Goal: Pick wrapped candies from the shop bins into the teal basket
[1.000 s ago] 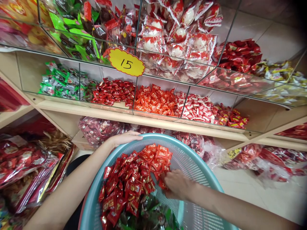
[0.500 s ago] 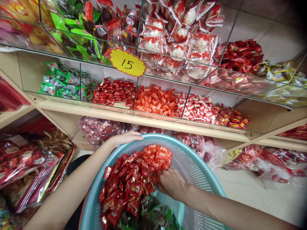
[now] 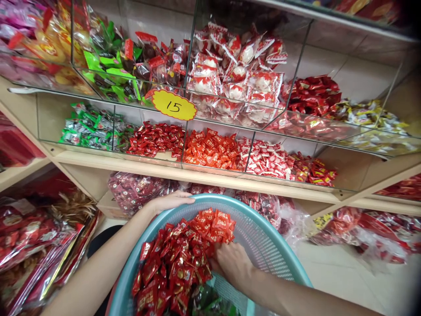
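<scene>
A light-blue plastic mesh basket [image 3: 270, 220] fills the lower middle. My left hand [image 3: 173, 200] grips its far rim on the left side. Inside lies a heap of dark red wrapped candies [image 3: 176, 259], with brighter orange-red wrapped candies [image 3: 222, 224] at the far side. Dark green clear-wrapped packets [image 3: 210, 300] show at the near side. My right hand [image 3: 233, 262] reaches into the basket at the right edge of the heap, against the candies. Its fingers are curled, and the fingertips and anything in them are hidden.
Ahead stands a shelf with clear-walled bins of wrapped sweets, among them orange-red candies [image 3: 212, 150] and red-and-white packs [image 3: 237, 90]. A yellow price tag [image 3: 174, 105] reads 15. Bagged goods [image 3: 138, 191] lie beneath the shelf, and glossy packages [image 3: 29, 237] at left.
The view has tilted up slightly, so shelf and basket sit lower. My right hand stays at the heap's edge, and my left hand keeps its hold on the rim.
</scene>
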`<act>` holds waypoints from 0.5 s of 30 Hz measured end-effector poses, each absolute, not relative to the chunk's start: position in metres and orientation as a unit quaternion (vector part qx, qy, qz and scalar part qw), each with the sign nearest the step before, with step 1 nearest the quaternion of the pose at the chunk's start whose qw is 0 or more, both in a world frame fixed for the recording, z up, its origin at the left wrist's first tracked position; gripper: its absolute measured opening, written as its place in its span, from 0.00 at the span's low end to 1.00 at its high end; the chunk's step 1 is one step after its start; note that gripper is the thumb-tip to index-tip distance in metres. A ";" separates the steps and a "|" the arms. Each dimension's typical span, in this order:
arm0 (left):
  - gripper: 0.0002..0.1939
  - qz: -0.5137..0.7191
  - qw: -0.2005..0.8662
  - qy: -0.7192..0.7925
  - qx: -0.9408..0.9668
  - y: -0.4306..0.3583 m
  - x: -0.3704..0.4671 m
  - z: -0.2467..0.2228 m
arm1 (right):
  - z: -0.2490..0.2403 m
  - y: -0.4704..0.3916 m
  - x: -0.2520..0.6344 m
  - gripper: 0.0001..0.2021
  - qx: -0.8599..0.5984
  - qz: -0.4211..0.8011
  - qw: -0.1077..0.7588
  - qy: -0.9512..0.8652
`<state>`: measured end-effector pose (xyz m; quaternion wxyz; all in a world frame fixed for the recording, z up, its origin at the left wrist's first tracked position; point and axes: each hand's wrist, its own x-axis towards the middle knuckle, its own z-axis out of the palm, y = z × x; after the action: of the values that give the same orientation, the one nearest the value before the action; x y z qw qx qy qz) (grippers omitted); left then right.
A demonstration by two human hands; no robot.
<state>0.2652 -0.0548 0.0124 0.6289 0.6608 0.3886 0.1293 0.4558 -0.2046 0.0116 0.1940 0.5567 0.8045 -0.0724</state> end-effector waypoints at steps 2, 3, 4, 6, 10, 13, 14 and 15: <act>0.21 0.134 0.618 0.393 0.667 -0.055 0.265 0.013 | 0.028 -0.197 0.458 0.15 0.562 -0.057 0.166 0.808; 0.21 0.136 0.623 0.391 0.664 -0.055 0.265 0.013 | 0.040 -0.191 0.461 0.17 0.565 -0.047 0.140 0.812; 0.22 0.138 0.632 0.384 0.659 -0.055 0.266 0.012 | 0.052 -0.182 0.463 0.18 0.569 -0.036 0.104 0.815; 0.23 0.140 0.651 0.372 0.647 -0.055 0.266 0.011 | 0.078 -0.156 0.469 0.18 0.579 -0.008 0.011 0.815; 0.23 0.143 0.656 0.381 0.635 -0.055 0.266 0.008 | 0.114 -0.084 0.474 0.13 0.593 0.071 -0.136 0.790; 0.23 0.142 0.668 0.372 0.628 -0.054 0.265 0.008 | 0.118 -0.037 0.469 0.12 0.623 0.092 -0.145 0.763; 0.23 0.142 0.671 0.369 0.627 -0.054 0.265 0.008 | 0.116 -0.025 0.467 0.12 0.637 0.088 -0.132 0.754; 0.23 0.144 0.671 0.369 0.627 -0.054 0.265 0.008 | 0.114 -0.016 0.464 0.13 0.652 0.082 -0.117 0.745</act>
<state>0.2652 -0.0536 0.0081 0.6712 0.6267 0.3689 0.1435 0.4643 -0.0158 0.1142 -0.1168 0.6519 0.7448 0.0819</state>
